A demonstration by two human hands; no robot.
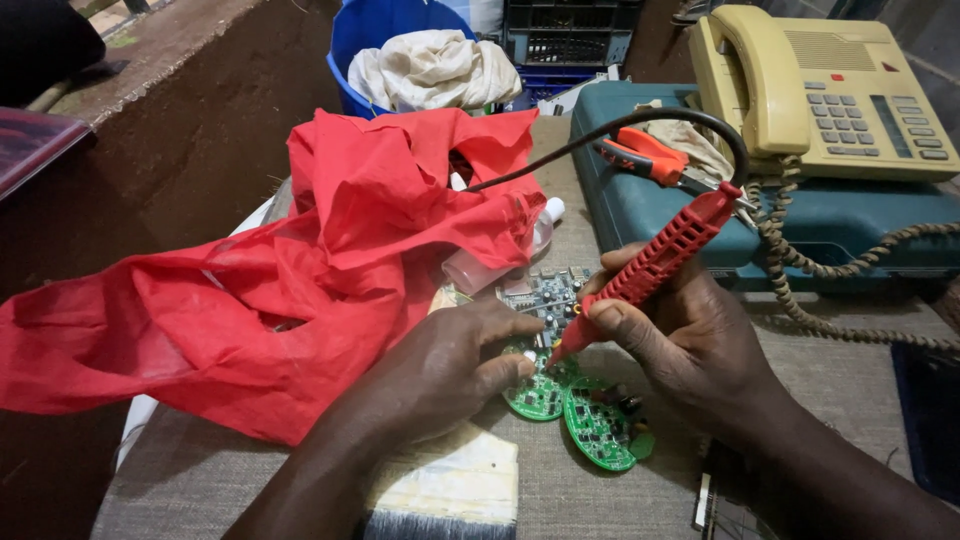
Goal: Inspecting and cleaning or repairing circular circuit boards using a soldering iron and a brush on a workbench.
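Near the desk's front edge, the left hand presses flat on a green circuit board; the right hand, clamped round a red soldering iron, slants its tip down-left onto it.

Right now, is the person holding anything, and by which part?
The right hand grips a red soldering iron low on its handle, near the tip. The left hand holds nothing; its fingers press a green circuit board.
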